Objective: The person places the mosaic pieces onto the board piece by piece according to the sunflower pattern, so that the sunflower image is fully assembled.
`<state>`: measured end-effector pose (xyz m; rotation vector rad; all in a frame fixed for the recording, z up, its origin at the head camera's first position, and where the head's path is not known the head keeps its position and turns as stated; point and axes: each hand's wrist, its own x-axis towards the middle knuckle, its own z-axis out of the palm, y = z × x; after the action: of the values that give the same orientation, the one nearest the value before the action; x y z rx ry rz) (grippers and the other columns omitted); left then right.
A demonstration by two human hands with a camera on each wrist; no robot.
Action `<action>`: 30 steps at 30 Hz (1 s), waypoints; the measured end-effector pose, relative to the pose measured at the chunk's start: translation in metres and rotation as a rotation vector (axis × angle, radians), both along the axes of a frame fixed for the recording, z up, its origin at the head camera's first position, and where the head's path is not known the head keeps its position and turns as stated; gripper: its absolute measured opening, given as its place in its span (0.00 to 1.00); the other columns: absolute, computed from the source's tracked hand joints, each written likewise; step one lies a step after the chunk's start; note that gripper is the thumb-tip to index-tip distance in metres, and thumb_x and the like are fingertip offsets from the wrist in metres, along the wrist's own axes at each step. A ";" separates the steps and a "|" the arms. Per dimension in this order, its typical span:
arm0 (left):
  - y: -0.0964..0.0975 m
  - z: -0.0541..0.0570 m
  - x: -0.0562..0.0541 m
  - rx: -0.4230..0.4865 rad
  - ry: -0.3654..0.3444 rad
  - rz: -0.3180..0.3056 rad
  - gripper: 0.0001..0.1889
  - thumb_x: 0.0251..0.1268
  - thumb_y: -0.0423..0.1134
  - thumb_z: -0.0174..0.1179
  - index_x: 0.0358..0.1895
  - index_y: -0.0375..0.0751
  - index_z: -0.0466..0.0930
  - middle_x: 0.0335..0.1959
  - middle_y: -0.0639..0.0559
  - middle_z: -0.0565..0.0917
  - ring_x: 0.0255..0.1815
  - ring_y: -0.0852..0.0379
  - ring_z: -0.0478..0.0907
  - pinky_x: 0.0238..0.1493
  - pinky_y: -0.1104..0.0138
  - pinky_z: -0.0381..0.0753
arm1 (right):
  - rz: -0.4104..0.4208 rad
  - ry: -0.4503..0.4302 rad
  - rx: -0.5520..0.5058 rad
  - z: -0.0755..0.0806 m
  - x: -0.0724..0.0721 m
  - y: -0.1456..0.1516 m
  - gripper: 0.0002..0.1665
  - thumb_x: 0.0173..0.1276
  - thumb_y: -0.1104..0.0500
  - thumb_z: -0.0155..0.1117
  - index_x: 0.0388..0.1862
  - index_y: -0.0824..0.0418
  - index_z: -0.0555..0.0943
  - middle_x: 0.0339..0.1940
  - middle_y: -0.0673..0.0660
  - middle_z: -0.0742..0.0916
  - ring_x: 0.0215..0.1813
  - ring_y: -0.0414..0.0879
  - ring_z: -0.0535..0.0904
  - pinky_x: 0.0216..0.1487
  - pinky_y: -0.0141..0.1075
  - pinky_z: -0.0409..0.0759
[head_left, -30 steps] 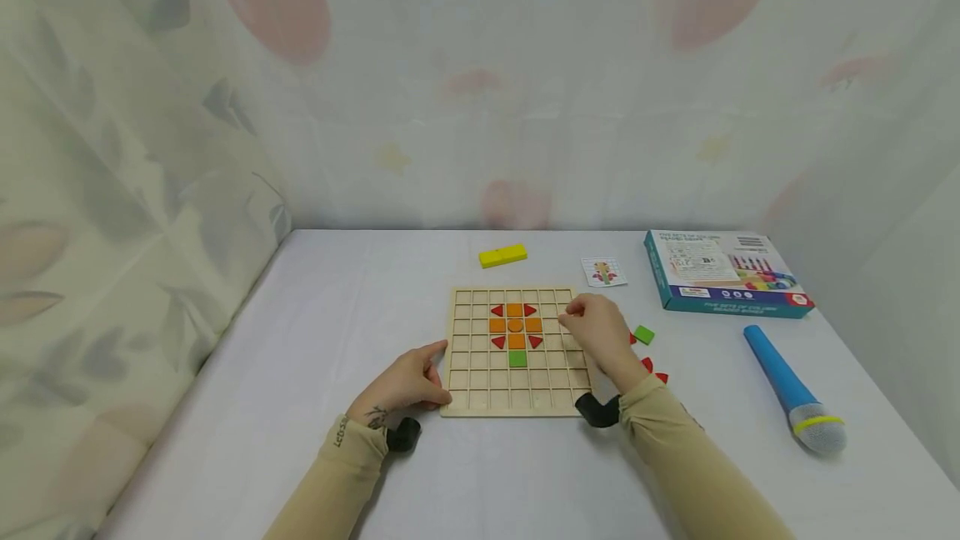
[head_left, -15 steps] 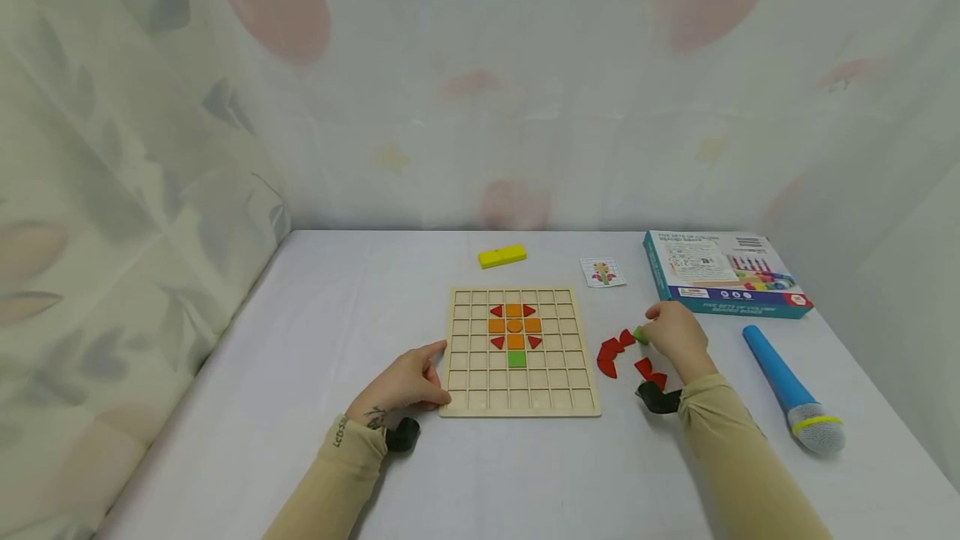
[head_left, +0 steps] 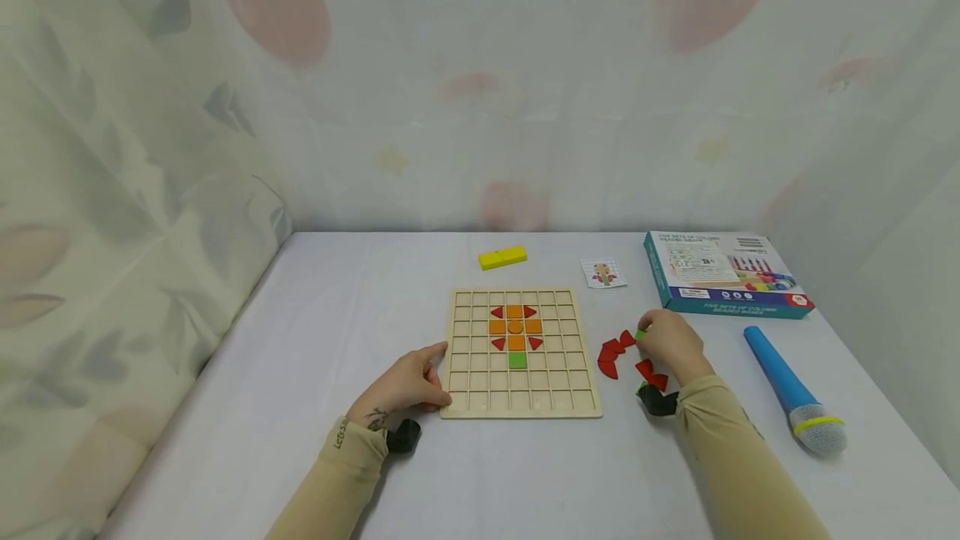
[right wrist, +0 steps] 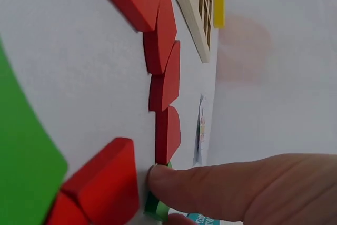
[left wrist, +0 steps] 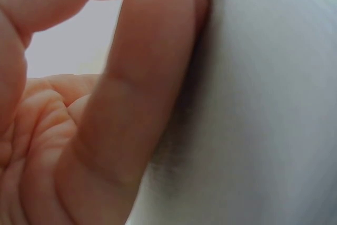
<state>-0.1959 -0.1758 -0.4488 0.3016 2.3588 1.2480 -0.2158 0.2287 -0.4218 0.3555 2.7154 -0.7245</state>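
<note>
Hidden parts: in the head view we see only a corner of the green tile (head_left: 641,335), the fingers covering the rest; a second green piece (head_left: 641,388) is mostly behind the black wrist mount (head_left: 658,401). In the right wrist view a large green shape (right wrist: 23,151) is cut off at the frame edge. In the left wrist view we get just a blurred sliver of board.
Right hand: we see the right hand (head_left: 672,345) with thumb and finger nearly together, pinching the green tile; the other fingers we cannot make out.
Left hand: the left hand (head_left: 403,382) has thumb and index finger spread apart, touching the board's left edge near the near corner.
Green tile: right of the board, touching the end of a curve of red pieces (head_left: 608,354).
Board: the gridded board (head_left: 521,417) lies flat, bearing orange, red and green shapes.
</note>
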 end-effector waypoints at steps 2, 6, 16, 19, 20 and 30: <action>0.000 0.000 0.000 0.000 -0.001 0.003 0.48 0.42 0.29 0.69 0.71 0.34 0.52 0.19 0.49 0.78 0.17 0.59 0.74 0.21 0.69 0.70 | 0.015 0.008 0.031 -0.001 -0.001 -0.001 0.21 0.56 0.63 0.63 0.49 0.68 0.76 0.43 0.66 0.81 0.40 0.56 0.73 0.38 0.46 0.72; 0.000 0.001 0.001 0.000 -0.003 0.004 0.48 0.42 0.29 0.69 0.71 0.34 0.52 0.19 0.49 0.78 0.17 0.59 0.74 0.21 0.69 0.70 | 0.036 0.005 0.073 -0.003 -0.002 -0.003 0.24 0.55 0.64 0.63 0.53 0.68 0.75 0.47 0.68 0.80 0.41 0.57 0.73 0.38 0.46 0.73; 0.001 0.001 0.001 -0.005 0.005 -0.002 0.48 0.42 0.29 0.69 0.71 0.34 0.53 0.18 0.50 0.78 0.17 0.59 0.73 0.21 0.69 0.70 | 0.058 -0.003 0.089 -0.002 -0.001 -0.004 0.22 0.57 0.64 0.63 0.51 0.69 0.76 0.45 0.67 0.81 0.41 0.56 0.73 0.39 0.47 0.72; 0.001 0.000 0.000 0.001 0.007 -0.003 0.48 0.42 0.29 0.69 0.71 0.34 0.53 0.18 0.50 0.78 0.17 0.59 0.74 0.21 0.69 0.70 | 0.058 0.002 0.093 -0.001 0.000 -0.003 0.21 0.56 0.63 0.64 0.49 0.69 0.76 0.42 0.66 0.81 0.40 0.56 0.73 0.38 0.46 0.72; 0.001 0.000 0.000 0.003 0.007 -0.002 0.48 0.42 0.29 0.69 0.71 0.33 0.53 0.18 0.50 0.78 0.17 0.59 0.74 0.21 0.68 0.70 | 0.060 0.004 0.092 0.000 0.000 -0.003 0.19 0.56 0.63 0.64 0.47 0.69 0.76 0.40 0.65 0.82 0.39 0.55 0.73 0.37 0.46 0.72; 0.001 -0.002 0.000 -0.002 0.017 0.011 0.48 0.41 0.29 0.69 0.70 0.33 0.53 0.18 0.49 0.78 0.17 0.59 0.74 0.21 0.69 0.70 | 0.067 0.118 0.069 0.022 0.007 -0.020 0.09 0.57 0.60 0.65 0.33 0.66 0.78 0.28 0.59 0.81 0.30 0.50 0.73 0.29 0.38 0.70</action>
<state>-0.1958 -0.1752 -0.4507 0.3002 2.3785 1.2531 -0.2085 0.2091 -0.3997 0.2433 2.8536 -0.6534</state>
